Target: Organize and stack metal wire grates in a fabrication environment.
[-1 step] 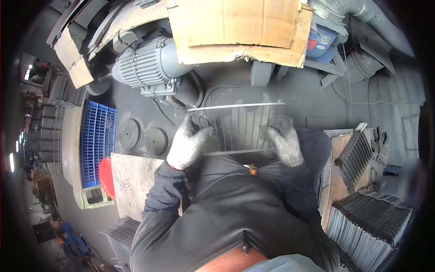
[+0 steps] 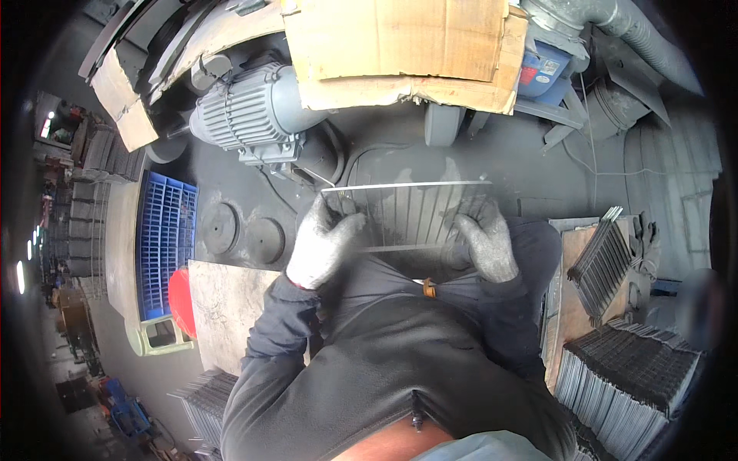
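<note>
My left hand, in a pale work glove, is closed on the left end of a slatted metal grate. Its opposite end is gripped by my right hand, whose glove is greyer with dirt. The grate is held above my lap, with a bright straight bar along its far edge and thin slats running toward me. Motion smears the slats and the near bar. The fingertips of both hands are partly hidden behind the grate.
Ahead are a grey electric motor and a cardboard sheet. On the left stand a blue plastic crate, a red round thing and a wooden board. Several stacked grates and a loose grate lie on the right.
Between my hands, the grate has tilted slightly. Its far bar sits a little closer to me and farther right, and its near bar has shifted away from me. Both hands keep their hold.
</note>
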`<action>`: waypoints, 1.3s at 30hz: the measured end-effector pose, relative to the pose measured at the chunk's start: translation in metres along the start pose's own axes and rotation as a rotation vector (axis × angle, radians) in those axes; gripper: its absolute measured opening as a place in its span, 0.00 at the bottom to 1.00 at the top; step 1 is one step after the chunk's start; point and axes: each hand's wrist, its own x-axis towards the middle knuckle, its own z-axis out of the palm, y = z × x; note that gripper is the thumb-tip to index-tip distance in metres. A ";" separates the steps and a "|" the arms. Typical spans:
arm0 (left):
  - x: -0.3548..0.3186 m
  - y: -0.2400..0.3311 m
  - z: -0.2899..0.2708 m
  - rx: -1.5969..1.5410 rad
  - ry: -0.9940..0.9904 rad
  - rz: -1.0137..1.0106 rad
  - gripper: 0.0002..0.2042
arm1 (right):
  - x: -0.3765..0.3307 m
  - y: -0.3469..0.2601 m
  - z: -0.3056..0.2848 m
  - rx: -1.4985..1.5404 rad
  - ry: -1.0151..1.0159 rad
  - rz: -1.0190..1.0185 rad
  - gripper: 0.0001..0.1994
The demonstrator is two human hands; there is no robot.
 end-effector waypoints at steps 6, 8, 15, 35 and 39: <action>0.017 -0.017 0.031 0.202 0.116 0.162 0.13 | 0.005 0.005 -0.016 -0.110 0.111 -0.134 0.08; 0.025 -0.024 0.038 0.213 0.161 0.141 0.13 | 0.010 0.000 -0.016 -0.030 0.141 -0.086 0.06; 0.090 -0.065 0.084 0.328 0.056 0.097 0.14 | 0.083 0.094 -0.064 -0.006 0.211 -0.011 0.10; 0.110 -0.073 0.005 0.282 -0.072 -0.270 0.15 | 0.111 0.077 -0.002 0.186 0.118 0.362 0.16; 0.103 -0.072 -0.010 -0.066 -0.156 -0.386 0.13 | 0.085 0.061 -0.020 0.443 -0.049 0.154 0.21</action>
